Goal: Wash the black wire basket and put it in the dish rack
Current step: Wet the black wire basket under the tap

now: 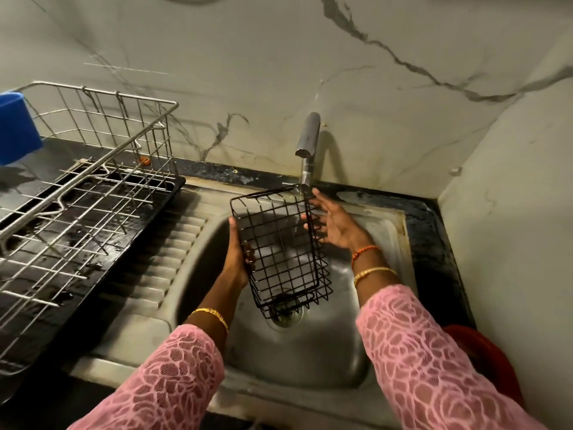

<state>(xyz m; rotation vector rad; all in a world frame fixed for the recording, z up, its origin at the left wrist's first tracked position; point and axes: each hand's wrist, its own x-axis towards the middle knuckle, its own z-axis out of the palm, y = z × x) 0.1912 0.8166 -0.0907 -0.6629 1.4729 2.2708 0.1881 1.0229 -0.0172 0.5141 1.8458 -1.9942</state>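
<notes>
- Bench (pixel 431 231) was dark stone, wet and worn near the wall; I saw a steel sink (pixel 297 361) set into it, ribbed drainboard (pixel 161 259) on its left side.
- Walls (pixel 248 57) were pale marble-look slabs with grey veining, meeting in a corner at right.
- Tap (pixel 308 135) stood at the back of the sink, water running in a thin stream.
- Black wire basket (pixel 280 252) was held tilted over the sink bowl, open top toward the tap, lower end just above the drain (pixel 286 318). Stream hit its upper right corner.
- Left hand (pixel 238 256) was grasping the basket's left side, fingertips hooked through the mesh.
- Right hand (pixel 333 225) grip was released: fingers spread, lying against the basket's right side near the stream.
- Dish rack (pixel 93 193), bare steel wire, sat on a black drip tray (pixel 102 274) left of the sink, well apart from the basket.
- Blue plastic container (pixel 17 128) sat at far left behind the rack.
- Small orange item (pixel 145 160) lay by the rack's back corner; I couldn't tell what it was.
- Red object (pixel 483 352) showed at lower right, mostly hidden by the right sleeve (pixel 428 361).
- Both sleeves were pink lace; bangles on both wrists.
</notes>
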